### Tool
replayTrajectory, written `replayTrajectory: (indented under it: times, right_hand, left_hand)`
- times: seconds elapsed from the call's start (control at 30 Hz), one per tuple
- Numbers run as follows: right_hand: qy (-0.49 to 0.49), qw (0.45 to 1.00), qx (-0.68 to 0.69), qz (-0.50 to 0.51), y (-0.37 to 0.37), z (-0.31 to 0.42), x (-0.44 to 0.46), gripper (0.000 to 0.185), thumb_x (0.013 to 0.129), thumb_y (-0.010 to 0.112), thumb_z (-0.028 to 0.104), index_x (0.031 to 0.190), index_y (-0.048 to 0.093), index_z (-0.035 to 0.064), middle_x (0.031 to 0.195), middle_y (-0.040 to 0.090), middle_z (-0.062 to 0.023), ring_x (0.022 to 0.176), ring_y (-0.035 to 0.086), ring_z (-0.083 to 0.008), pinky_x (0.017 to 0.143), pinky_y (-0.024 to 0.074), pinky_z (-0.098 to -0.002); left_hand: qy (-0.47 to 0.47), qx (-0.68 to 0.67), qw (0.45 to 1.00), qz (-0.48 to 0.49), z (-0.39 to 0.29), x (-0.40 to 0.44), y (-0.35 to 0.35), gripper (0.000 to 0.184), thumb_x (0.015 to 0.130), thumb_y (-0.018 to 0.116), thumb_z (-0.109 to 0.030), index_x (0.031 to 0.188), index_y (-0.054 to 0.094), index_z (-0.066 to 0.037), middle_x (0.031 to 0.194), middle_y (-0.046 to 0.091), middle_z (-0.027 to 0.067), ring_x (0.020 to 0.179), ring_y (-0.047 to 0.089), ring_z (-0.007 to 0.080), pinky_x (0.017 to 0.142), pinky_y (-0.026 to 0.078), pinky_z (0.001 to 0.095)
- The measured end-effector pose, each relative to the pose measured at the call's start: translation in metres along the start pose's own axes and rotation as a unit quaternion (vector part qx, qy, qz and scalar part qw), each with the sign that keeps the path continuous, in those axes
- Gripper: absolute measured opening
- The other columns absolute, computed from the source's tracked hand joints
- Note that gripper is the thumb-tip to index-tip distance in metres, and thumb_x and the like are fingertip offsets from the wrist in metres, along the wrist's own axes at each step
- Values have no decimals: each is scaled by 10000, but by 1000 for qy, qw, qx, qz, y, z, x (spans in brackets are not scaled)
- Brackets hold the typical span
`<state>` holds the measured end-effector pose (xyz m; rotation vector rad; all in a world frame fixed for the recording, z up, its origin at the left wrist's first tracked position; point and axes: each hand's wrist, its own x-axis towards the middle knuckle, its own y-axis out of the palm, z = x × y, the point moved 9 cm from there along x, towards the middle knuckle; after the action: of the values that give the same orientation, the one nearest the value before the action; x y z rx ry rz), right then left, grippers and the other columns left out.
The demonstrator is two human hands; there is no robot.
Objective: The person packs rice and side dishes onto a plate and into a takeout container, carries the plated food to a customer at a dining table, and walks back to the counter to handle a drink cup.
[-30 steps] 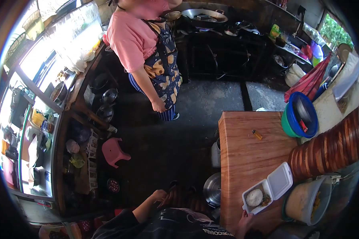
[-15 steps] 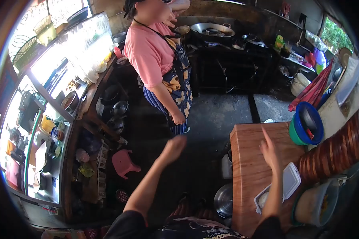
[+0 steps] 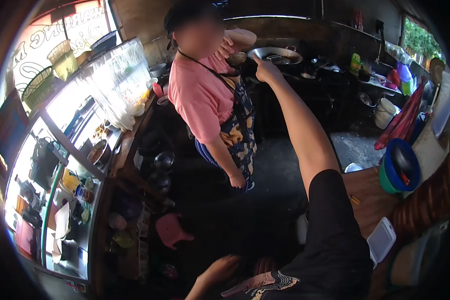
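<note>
My right hand (image 3: 267,70) is raised at the end of a stretched arm, its index finger extended and the others partly curled. It holds nothing. In view it overlaps the front of the stove area, close to a large wok (image 3: 288,51). Low in the view, my left hand (image 3: 221,269) hangs over the dark floor with its fingers loosely stretched and nothing visible in them. A person in a pink shirt (image 3: 197,100) and patterned apron stands in front of me, one hand raised near the face and the other hanging down.
A wooden-topped table (image 3: 367,187) stands at right with a white foam box (image 3: 381,240) and blue and green basins (image 3: 404,159). A pink stool (image 3: 173,230) is on the floor at left, near a glass display case (image 3: 65,131). A red cloth (image 3: 402,120) hangs at right.
My right hand has swung from above the table up and forward toward the stove side. My left hand has dropped lower. The view has shifted, and the other person appears further right.
</note>
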<state>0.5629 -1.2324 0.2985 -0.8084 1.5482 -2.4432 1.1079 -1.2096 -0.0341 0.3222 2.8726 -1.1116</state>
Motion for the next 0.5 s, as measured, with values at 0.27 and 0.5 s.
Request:
replayTrajectory:
  times: [0.27,0.5]
  right_hand:
    - [15,998,-30,-44,17,-13,106,570,889,412,166,1433,280,269,1176,594,-147,1054,597,-316,847,492,-436]
    - [-66,994,-31,-80,50,-3,142,596,876,408,142,1434,269,300,1135,592,-198,968,622,-352,814,487,-467]
  left_hand:
    - [-370,57,926,-46,118,-94,-37,287,916,499,-227,1127,560,-42,1029,614,194,971,578,378,839,471,417]
    - [-288,46,948,-129,86,37,-96,284,916,493,-229,1120,566,-46,1028,616,194,981,575,376,839,473,418]
